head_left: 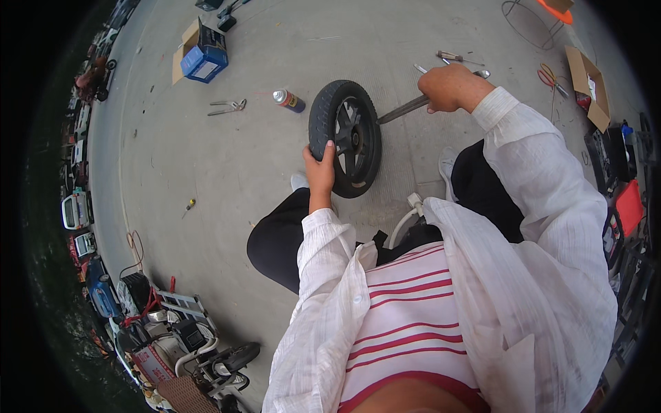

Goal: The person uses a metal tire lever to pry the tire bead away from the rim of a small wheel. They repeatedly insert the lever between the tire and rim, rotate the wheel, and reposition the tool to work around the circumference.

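Observation:
A small black wheel with tire (368, 165) stands upright on the concrete in front of me. My left hand (320, 168) grips the tire's near left side, thumb against the sidewall. My right hand (444, 89) is closed round a long dark metal bar (403, 110), whose tip meets the tire's right side near the rim. A spray can with silver cap (289, 101) stands left of the wheel, beside metal pliers (227, 107). A wooden-handled tool (451, 55) and a wrench (482, 73) lie just beyond my right hand.
A blue box (205, 55) sits upper left, a yellow-handled screwdriver (189, 205) left of me. Scissors (551, 76), a cardboard box (585, 89) and toolboxes (609, 155) lie right. A two-wheeler (186, 337) stands lower left. Parked vehicles (76, 210) line the far left edge.

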Motion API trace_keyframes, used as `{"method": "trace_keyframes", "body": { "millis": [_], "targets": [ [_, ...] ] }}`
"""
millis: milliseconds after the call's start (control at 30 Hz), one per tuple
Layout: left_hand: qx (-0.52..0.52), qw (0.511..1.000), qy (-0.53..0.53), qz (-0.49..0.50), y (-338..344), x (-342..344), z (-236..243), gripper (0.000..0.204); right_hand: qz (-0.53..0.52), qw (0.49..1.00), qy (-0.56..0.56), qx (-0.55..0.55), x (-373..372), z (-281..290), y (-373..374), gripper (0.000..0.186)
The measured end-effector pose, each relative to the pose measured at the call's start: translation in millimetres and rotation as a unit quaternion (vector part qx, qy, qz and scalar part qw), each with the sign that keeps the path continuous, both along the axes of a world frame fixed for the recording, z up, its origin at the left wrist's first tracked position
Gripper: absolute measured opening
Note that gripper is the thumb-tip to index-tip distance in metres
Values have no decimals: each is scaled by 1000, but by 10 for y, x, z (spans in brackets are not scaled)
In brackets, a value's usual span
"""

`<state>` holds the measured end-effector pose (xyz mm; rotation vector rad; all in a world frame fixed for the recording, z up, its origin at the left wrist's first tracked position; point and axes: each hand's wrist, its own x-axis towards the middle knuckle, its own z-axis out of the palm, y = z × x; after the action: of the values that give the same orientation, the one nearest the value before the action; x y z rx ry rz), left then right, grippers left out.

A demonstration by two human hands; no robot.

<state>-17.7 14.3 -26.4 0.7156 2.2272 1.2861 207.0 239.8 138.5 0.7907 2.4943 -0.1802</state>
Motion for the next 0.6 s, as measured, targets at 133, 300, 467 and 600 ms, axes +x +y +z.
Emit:
{"method": "trace_keyframes", "body": {
  "millis": [133, 300, 467, 600],
  "targets": [
    [-14, 998, 21, 64, -3, -54, -24, 58, -30, 998, 54, -9, 82, 58, -23, 26],
    [15, 993, 108, 43, -6, -31, -102, 57, -17, 996, 83, 11, 87, 60, -38, 20],
    [-14, 998, 48, 37, -84, -124, -78, 57, -5, 995, 87, 39, 36, 60, -32, 17],
    [-50, 998, -10, 48, -71, -151, 44, 59, 14, 994, 95, 53, 30, 5, -7, 15]
  ]
}}
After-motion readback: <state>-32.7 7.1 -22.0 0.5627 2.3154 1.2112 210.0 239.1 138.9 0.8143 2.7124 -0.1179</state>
